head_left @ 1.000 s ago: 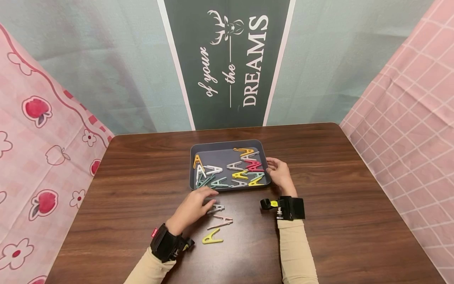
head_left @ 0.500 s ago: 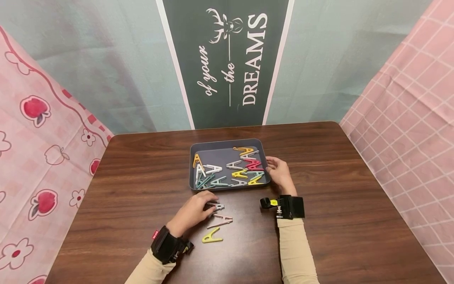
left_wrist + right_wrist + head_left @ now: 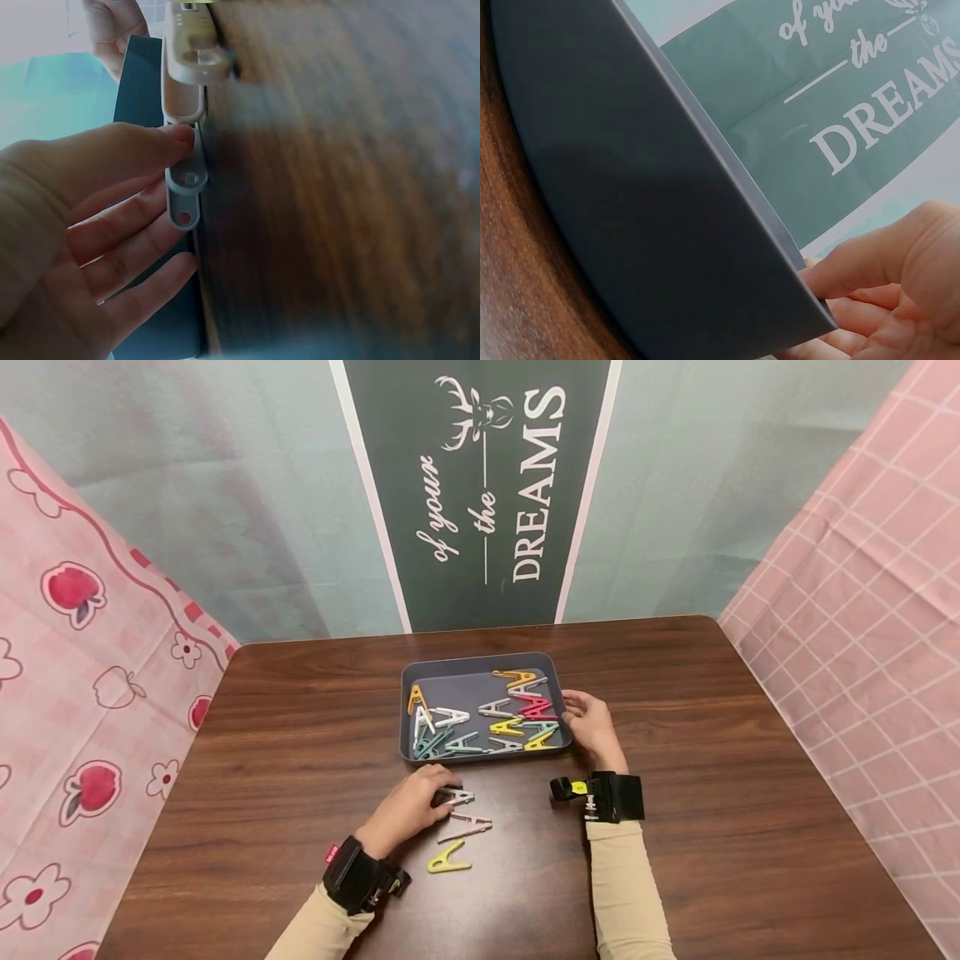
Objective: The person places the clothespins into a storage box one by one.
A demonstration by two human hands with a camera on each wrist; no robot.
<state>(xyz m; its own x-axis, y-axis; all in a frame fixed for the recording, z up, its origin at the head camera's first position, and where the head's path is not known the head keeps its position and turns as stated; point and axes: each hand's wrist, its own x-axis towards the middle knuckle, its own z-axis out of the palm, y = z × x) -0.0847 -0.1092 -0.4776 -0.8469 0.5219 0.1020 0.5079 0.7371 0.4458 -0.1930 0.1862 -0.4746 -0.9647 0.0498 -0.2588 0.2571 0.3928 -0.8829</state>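
Just in front of the dark grey tray (image 3: 461, 687), my left hand (image 3: 405, 806) pinches a small grey clothespin (image 3: 463, 797) lying on the table. In the left wrist view the thumb is on this clothespin (image 3: 187, 176) and the fingers reach to its far side. A pale pink clothespin (image 3: 482, 825) and a yellow clothespin (image 3: 442, 865) lie in a row nearer to me. My right hand (image 3: 594, 727) holds the tray's right side. In the right wrist view its thumb (image 3: 855, 262) meets the tray's rim, with the fingers partly hidden behind the corner.
Inside the tray lie several clothespins: a red clothespin (image 3: 536, 707), an orange clothespin (image 3: 514, 677), a white clothespin (image 3: 452, 717), and green, grey and yellow ones. The brown wooden table (image 3: 712, 827) is bordered at the back and sides by hanging cloths.
My left hand has drawn slightly back from the tray's edge, and its fingers have closed in on the grey clothespin. My right hand and the tray stay in place.
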